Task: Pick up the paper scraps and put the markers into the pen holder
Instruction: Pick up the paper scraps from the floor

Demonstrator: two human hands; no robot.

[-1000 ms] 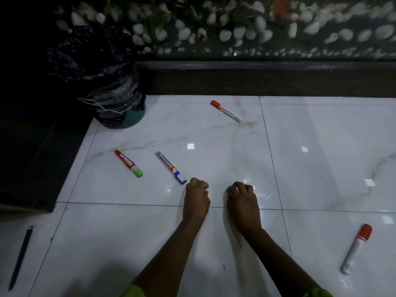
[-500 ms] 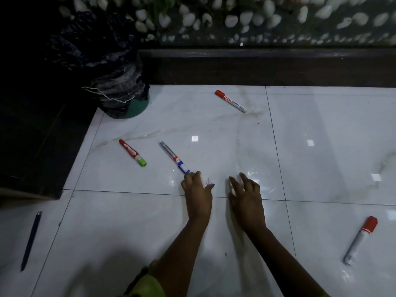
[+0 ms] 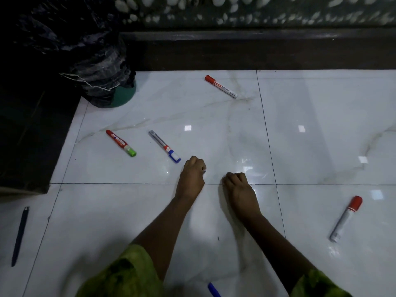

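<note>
Nothing here can be read with certainty. The far red-capped marker (image 3: 220, 86) has a line of dark print along its white barrel (too small and blurred to make out). The red-and-green marker (image 3: 120, 142) and the blue-capped marker (image 3: 164, 145) bear labels, equally illegible.

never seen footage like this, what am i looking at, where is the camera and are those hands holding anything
No machine here: a person wears one wide-angle camera on the head, looking forward and down at their own arms. The left hand and right hand are down at a white tiled floor, fingers curled. A pale speck at the left fingertips may be a paper scrap, but it is too small to tell, and what either grip holds is hidden. On the floor lie a far red-capped marker, a green-capped marker, a blue-capped marker and a near red-capped marker. A dark pen lies far left; a bin in a black bag stands beyond.
</note>
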